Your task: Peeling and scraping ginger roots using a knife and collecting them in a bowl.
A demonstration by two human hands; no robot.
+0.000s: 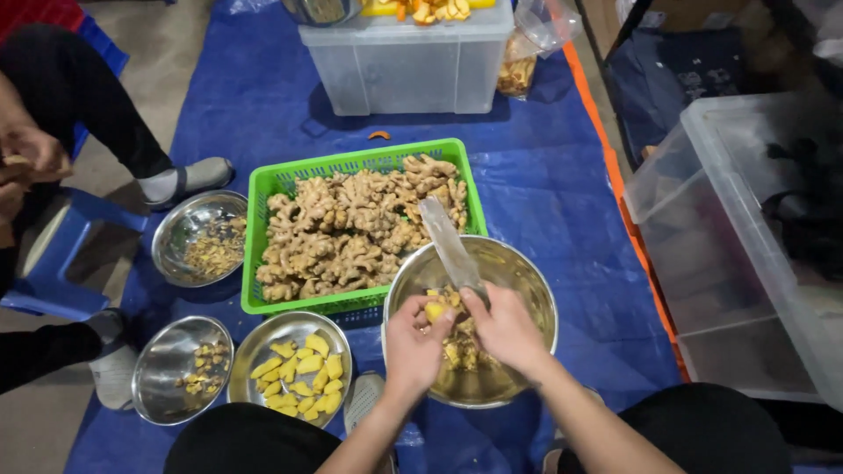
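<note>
Both hands work over a large steel bowl (518, 272) on a blue tarp (562, 193). The left hand (413, 338) has its fingers curled tight around a small yellow piece of ginger (434, 310), held just above the bowl's middle. The right hand (505, 329) is closed on the handle of a knife (450, 246), whose broad blade points up and away toward the basket; its lower end sits right at the ginger, though whether the edge is touching the piece is hard to tell from here. Peelings and scraps lie in the bottom of the bowl under the hands.

Just behind the bowl and touching its rim is a green plastic basket (263, 189) heaped with unpeeled ginger roots (351, 228). Left of the large bowl, near the person's knee, a smaller steel bowl (255, 351) holds peeled yellow chunks. Further left, another steel bowl (154, 373) has a few brownish scraps, and a third one (176, 233) beside the basket holds more peel.

On the far left another person's hands (26, 158) hold something small over a blue stool (61, 254). A clear plastic tub (404, 66) stands at the top of the tarp, and a bigger clear tub (729, 246) is well apart on the right
</note>
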